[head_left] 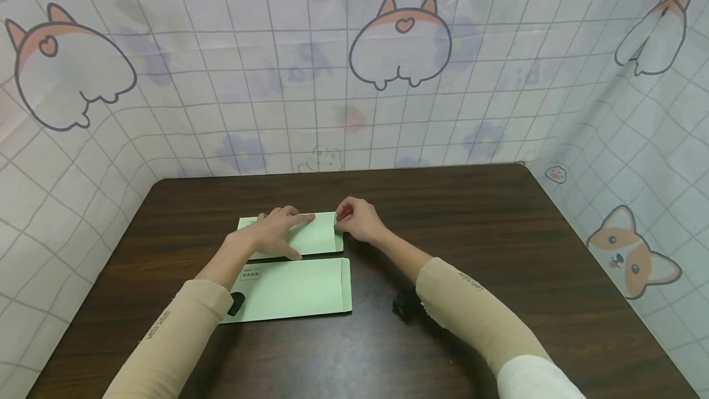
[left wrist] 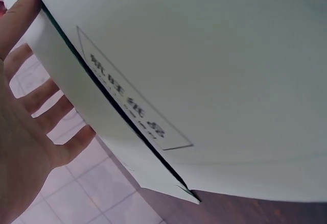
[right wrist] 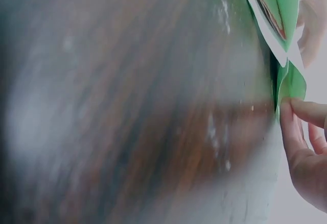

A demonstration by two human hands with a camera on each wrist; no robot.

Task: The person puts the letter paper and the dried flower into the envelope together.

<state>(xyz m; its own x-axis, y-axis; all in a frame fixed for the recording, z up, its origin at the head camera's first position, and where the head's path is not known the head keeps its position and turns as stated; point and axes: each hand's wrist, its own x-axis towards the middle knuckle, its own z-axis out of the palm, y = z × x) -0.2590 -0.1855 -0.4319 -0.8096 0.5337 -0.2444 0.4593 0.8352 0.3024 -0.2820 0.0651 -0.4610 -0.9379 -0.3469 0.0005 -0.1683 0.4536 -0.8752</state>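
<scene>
Two light green paper envelopes lie one behind the other on the table. Across the far envelope (head_left: 318, 236) my left hand (head_left: 271, 231) rests with its fingers spread. At that envelope's right end, my right hand (head_left: 359, 219) pinches the flap (right wrist: 294, 83) between thumb and forefinger, and the flap stands up from the body in the right wrist view. The near envelope (head_left: 293, 291) lies flat below both hands, its flap strip along the right edge. A printed box (left wrist: 133, 94) with dark characters marks its surface in the left wrist view.
The dark wood table (head_left: 454, 214) has rounded far corners. A patterned grid curtain (head_left: 277, 79) hangs behind it and along the sides. Small black wrist cameras show under the left sleeve (head_left: 172, 337) and beside the right sleeve (head_left: 476, 313).
</scene>
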